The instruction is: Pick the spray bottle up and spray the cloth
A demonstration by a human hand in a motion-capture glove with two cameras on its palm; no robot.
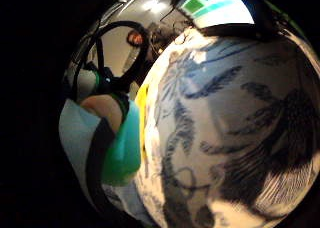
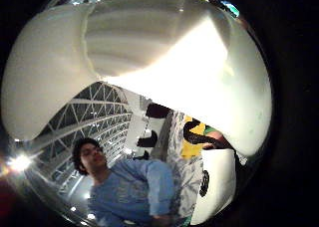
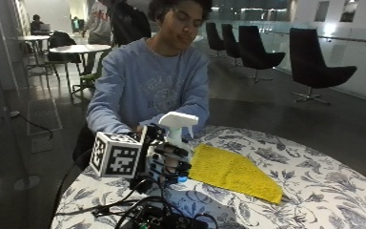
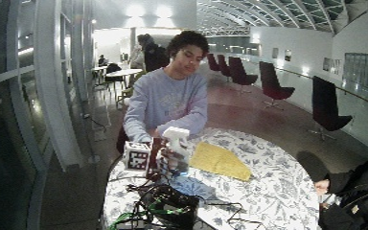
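Currently, little finger side palm view: the flowered tablecloth (image 1: 235, 118) fills most of the field, a strip of the yellow cloth (image 1: 143, 113) lies on it, and the spray bottle (image 1: 122, 148) shows teal-green close against the palm. A lit screen sits at the table's far edge; its text is too small to read.

Thumb side palm view: the bottle's white spray head (image 2: 164, 53) sits very close to the palm. The yellow cloth shows beyond it.

Outside view: the gloved right hand (image 3: 170, 160) has its fingers curled round the bottle's neck, and the bottle stands upright near the table's edge by the person. The cloth lies flat just beside it, toward the table's middle. Whether the bottle is lifted off the table, cannot tell.

Judgement: the grasp is made; next, aim the nozzle at the cloth's middle before squeezing the trigger.

Wide outside view: same layout. No brand or label is readable on the bottle.
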